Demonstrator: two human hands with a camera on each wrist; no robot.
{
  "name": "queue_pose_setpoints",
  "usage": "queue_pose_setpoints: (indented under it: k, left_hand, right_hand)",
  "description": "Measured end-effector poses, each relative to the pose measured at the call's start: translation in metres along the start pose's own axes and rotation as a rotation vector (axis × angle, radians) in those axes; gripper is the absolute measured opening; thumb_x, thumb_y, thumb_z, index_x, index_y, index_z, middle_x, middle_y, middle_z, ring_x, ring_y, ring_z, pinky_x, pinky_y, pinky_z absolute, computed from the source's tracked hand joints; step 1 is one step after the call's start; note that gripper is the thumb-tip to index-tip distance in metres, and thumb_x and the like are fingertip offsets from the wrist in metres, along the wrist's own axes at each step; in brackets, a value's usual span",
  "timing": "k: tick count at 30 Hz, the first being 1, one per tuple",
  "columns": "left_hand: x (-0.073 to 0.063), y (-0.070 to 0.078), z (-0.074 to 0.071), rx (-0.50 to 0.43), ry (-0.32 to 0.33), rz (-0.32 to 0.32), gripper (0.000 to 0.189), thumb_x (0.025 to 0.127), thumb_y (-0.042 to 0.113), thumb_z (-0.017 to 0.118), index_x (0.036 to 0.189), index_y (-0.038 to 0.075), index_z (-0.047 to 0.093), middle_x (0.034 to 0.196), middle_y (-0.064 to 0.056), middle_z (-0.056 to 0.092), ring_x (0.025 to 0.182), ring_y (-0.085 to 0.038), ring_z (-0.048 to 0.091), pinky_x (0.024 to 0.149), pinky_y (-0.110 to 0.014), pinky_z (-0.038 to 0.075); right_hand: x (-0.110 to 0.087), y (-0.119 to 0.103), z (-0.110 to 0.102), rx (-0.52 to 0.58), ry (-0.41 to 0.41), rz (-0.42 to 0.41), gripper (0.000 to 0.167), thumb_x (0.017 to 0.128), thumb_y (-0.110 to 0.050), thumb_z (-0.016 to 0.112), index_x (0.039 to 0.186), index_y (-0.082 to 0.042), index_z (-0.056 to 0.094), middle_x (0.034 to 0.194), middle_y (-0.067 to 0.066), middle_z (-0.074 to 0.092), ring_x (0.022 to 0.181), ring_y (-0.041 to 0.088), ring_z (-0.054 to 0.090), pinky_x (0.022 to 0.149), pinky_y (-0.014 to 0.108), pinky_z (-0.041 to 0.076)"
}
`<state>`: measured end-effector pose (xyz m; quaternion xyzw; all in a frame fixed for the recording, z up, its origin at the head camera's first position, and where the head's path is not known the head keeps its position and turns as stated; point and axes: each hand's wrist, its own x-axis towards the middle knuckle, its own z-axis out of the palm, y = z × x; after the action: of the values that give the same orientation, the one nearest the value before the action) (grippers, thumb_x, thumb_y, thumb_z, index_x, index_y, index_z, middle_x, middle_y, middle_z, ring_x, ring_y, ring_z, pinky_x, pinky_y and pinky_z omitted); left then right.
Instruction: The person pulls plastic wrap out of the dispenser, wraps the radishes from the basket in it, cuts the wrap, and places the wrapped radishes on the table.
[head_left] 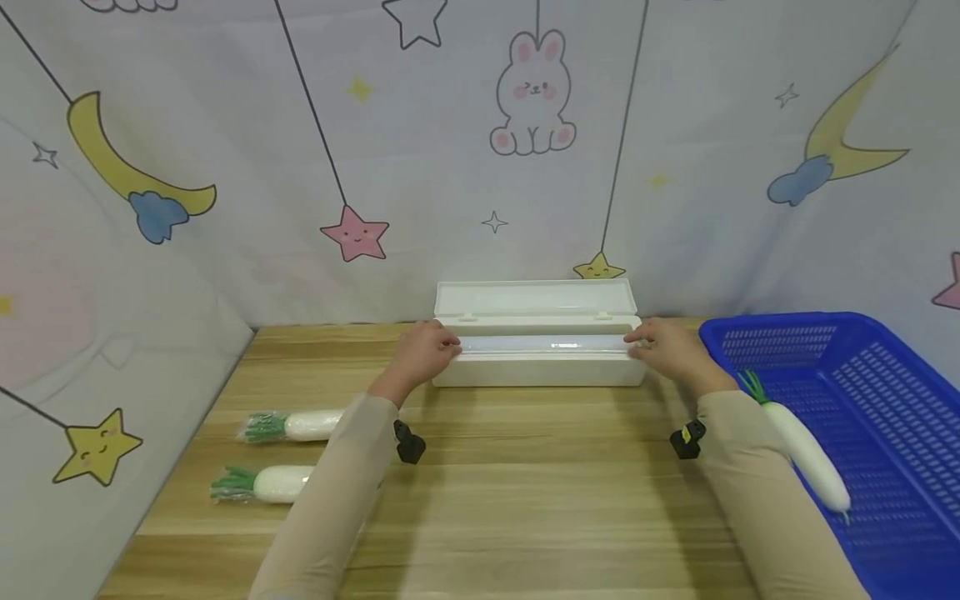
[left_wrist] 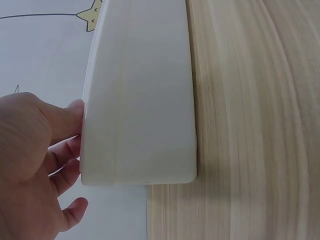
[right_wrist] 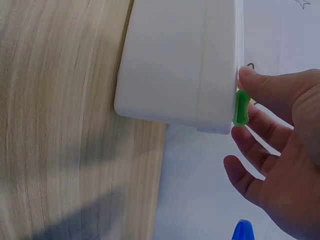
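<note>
A long white cling film dispenser point(head_left: 540, 372) stands at the back of the table with its lid point(head_left: 536, 298) tipped back. Shiny clear cling film point(head_left: 525, 344) lies across its opening. At the film's left end my left hand point(head_left: 422, 354) pinches its edge between thumb and fingers, right at the dispenser's rim. My right hand point(head_left: 671, 350) does the same at the right end. In the right wrist view, a small green slider point(right_wrist: 241, 108) sits by the right thumb, at the dispenser's corner. The fingertips are partly hidden behind the dispenser in both wrist views.
On the left of the wooden table point(head_left: 540, 500) lie two white radishes with green tops, a farther one point(head_left: 311, 425) and a nearer one point(head_left: 281, 484), both partly behind the left sleeve. At right, a blue basket point(head_left: 825, 321) holds another radish point(head_left: 806, 454). A patterned cloth point(head_left: 450, 167) hangs behind.
</note>
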<state>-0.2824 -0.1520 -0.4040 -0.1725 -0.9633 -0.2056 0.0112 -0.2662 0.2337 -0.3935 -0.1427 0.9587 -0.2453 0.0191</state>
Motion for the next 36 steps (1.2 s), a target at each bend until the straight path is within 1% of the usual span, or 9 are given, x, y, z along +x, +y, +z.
queue_pose_setpoints:
  k: [2, 8, 18, 24, 28, 29, 32, 35, 36]
  left_hand:
    - [0.001, 0.000, 0.000, 0.001, -0.004, -0.004, 0.022, 0.096, 0.023, 0.058, 0.105, 0.009, 0.074, 0.101, -0.006, 0.062, 0.102, -0.029, 0.052, 0.086, -0.050, 0.040]
    - [0.004, -0.001, 0.001, -0.014, -0.016, -0.016, 0.020, 0.096, 0.022, 0.058, 0.100, 0.010, 0.074, 0.098, -0.005, 0.062, 0.098, -0.027, 0.051, 0.085, -0.050, 0.039]
    - [0.006, -0.001, 0.005, -0.065, -0.023, -0.077, 0.022, 0.101, 0.017, 0.049, 0.098, 0.004, 0.067, 0.099, -0.008, 0.061, 0.106, -0.031, 0.051, 0.095, -0.057, 0.036]
    - [0.010, 0.000, 0.008, -0.079, 0.017, -0.076, 0.020, 0.102, 0.014, 0.045, 0.099, 0.001, 0.060, 0.097, -0.011, 0.059, 0.096, -0.031, 0.054, 0.096, -0.049, 0.039]
    - [0.014, 0.001, 0.009, -0.073, 0.055, -0.084, 0.022, 0.102, 0.014, 0.044, 0.104, -0.001, 0.061, 0.103, -0.014, 0.061, 0.099, -0.031, 0.057, 0.096, -0.046, 0.042]
    - [0.014, 0.000, 0.009, -0.068, 0.061, -0.088, 0.023, 0.102, 0.014, 0.045, 0.106, -0.001, 0.061, 0.105, -0.014, 0.062, 0.101, -0.032, 0.058, 0.096, -0.046, 0.042]
    - [0.016, 0.001, 0.010, -0.064, 0.065, -0.101, 0.024, 0.102, 0.015, 0.044, 0.108, -0.001, 0.061, 0.107, -0.014, 0.061, 0.102, -0.032, 0.057, 0.093, -0.046, 0.044]
    - [0.016, 0.001, 0.012, -0.080, 0.067, -0.117, 0.024, 0.102, 0.016, 0.045, 0.109, -0.001, 0.061, 0.107, -0.014, 0.060, 0.101, -0.032, 0.057, 0.091, -0.046, 0.044]
    - [0.017, 0.002, 0.012, -0.086, 0.068, -0.120, 0.024, 0.102, 0.016, 0.045, 0.108, -0.001, 0.061, 0.106, -0.014, 0.060, 0.100, -0.031, 0.057, 0.091, -0.046, 0.045]
  right_hand:
    - [0.001, 0.002, 0.001, -0.015, -0.007, -0.037, 0.027, 0.093, -0.010, 0.060, 0.114, 0.007, 0.066, 0.127, 0.031, 0.050, 0.121, 0.049, 0.045, 0.102, 0.059, 0.035]
    - [0.003, 0.005, 0.004, -0.056, 0.020, -0.129, 0.016, 0.091, -0.007, 0.063, 0.097, 0.005, 0.072, 0.111, 0.022, 0.060, 0.106, 0.041, 0.055, 0.093, 0.054, 0.043]
    - [0.006, 0.011, 0.009, -0.042, 0.081, -0.173, 0.014, 0.091, -0.005, 0.062, 0.091, 0.006, 0.072, 0.099, 0.018, 0.065, 0.100, 0.039, 0.059, 0.094, 0.053, 0.043]
    - [0.003, 0.008, 0.004, -0.008, 0.053, -0.161, 0.016, 0.092, -0.007, 0.063, 0.095, 0.006, 0.072, 0.105, 0.021, 0.063, 0.104, 0.040, 0.057, 0.094, 0.054, 0.042]
    - [0.005, 0.011, 0.004, 0.009, 0.080, -0.219, 0.016, 0.091, -0.010, 0.064, 0.089, 0.003, 0.073, 0.097, 0.017, 0.065, 0.097, 0.037, 0.059, 0.091, 0.054, 0.044]
    - [0.006, 0.013, 0.005, -0.004, 0.107, -0.258, 0.018, 0.092, -0.013, 0.064, 0.086, 0.001, 0.073, 0.093, 0.014, 0.065, 0.092, 0.034, 0.060, 0.087, 0.049, 0.046]
    - [0.008, 0.016, 0.007, -0.058, 0.144, -0.318, 0.017, 0.091, -0.012, 0.063, 0.082, 0.000, 0.071, 0.084, 0.011, 0.065, 0.084, 0.031, 0.060, 0.080, 0.047, 0.047]
    - [0.008, 0.015, 0.009, -0.123, 0.144, -0.299, 0.014, 0.091, -0.009, 0.062, 0.085, 0.000, 0.070, 0.085, 0.012, 0.066, 0.085, 0.031, 0.060, 0.079, 0.046, 0.048]
    - [0.008, 0.013, 0.009, -0.135, 0.124, -0.271, 0.011, 0.089, -0.006, 0.061, 0.087, 0.002, 0.070, 0.087, 0.014, 0.066, 0.087, 0.033, 0.060, 0.081, 0.050, 0.048]
